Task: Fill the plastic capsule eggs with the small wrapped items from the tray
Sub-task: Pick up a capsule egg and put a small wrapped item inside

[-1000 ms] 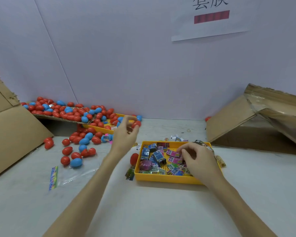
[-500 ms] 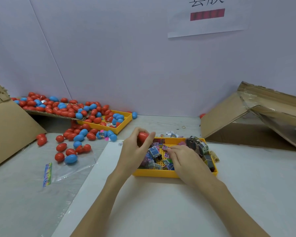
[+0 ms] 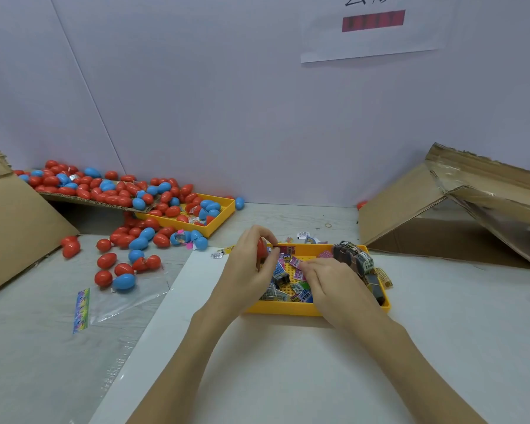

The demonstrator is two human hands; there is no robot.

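A yellow tray (image 3: 312, 310) of small wrapped items (image 3: 300, 290) sits in the middle of the table. My left hand (image 3: 247, 270) grips a red capsule egg (image 3: 261, 250) over the tray's left end. Over the tray's middle, my right hand (image 3: 331, 281) lies with its fingers down among the wrapped items; whether it pinches one is hidden. Many red and blue capsule eggs (image 3: 126, 258) are scattered at the left.
A second yellow tray (image 3: 221, 218) with eggs stands at the back left, under a cardboard flap piled with eggs (image 3: 98, 188). Cardboard boxes stand at the far left (image 3: 16, 228) and at the right (image 3: 441, 221). A clear plastic bag (image 3: 117, 298) lies at the left.
My left hand has brought a red egg from the pile at the back left to the tray's left end. My right hand stayed in the tray, sifting the items. The camera tilted down.
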